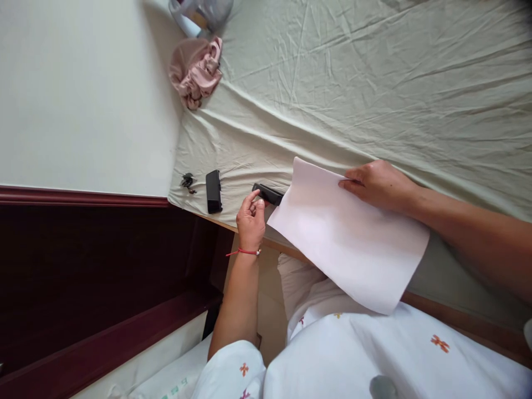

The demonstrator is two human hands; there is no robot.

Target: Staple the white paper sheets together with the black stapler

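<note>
My left hand [251, 220], with a red string around the wrist, is closed on a black stapler [268, 194]. The stapler's front end meets the left edge of a stack of white paper [349, 233], and its jaws are hidden there. My right hand [376, 184] pinches the paper along its upper edge, thumb and fingers pressed together. The sheets hang tilted over the bed's edge and my lap, slightly curved. To the left of my left hand lies a black oblong object [214, 191], whose kind I cannot make out.
A small dark cluster with metal bits [188, 180] lies near the wall corner. Farther up are a crumpled pink cloth [196, 72] and a clear plastic container [203, 15]. A pale green sheet [374, 83] covers the bed. A white wall [83, 100] stands at left, above dark red wood [83, 197].
</note>
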